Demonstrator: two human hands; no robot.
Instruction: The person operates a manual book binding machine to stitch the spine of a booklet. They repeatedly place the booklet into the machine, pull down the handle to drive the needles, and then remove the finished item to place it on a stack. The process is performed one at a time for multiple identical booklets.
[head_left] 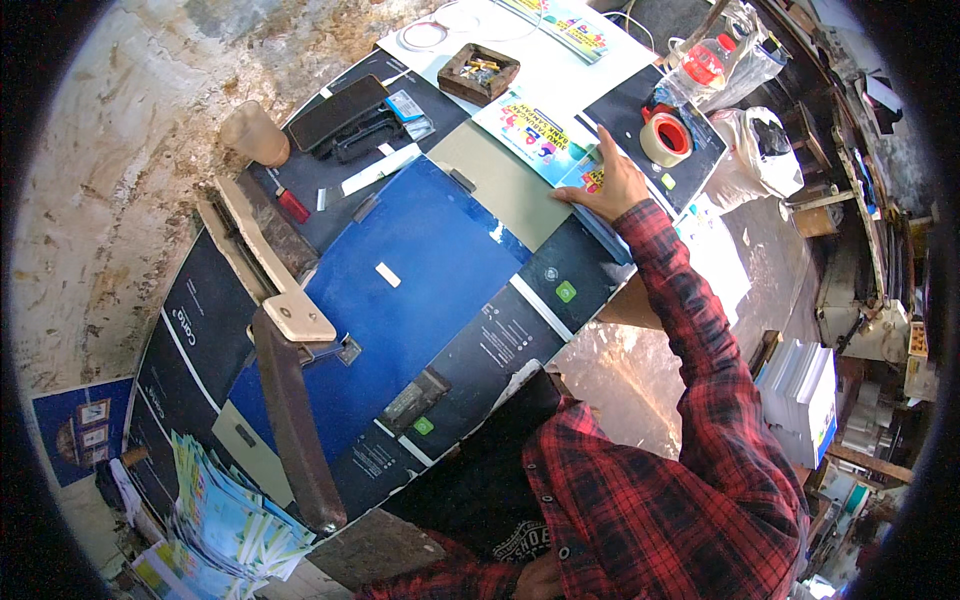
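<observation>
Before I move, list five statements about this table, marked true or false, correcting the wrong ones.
The right hand touches the colourful booklets. True.
The left hand touches them too. False: it is at the picture's lower edge.
The small brown tray is empty. False: it holds small items.
A white strip lies on the blue board. True.
The plastic bottle has a blue cap. False: the cap is red.

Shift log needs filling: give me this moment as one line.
right hand: spread at booklets | left hand: near black shirt, grip unclear | tape roll: right of booklets
</observation>
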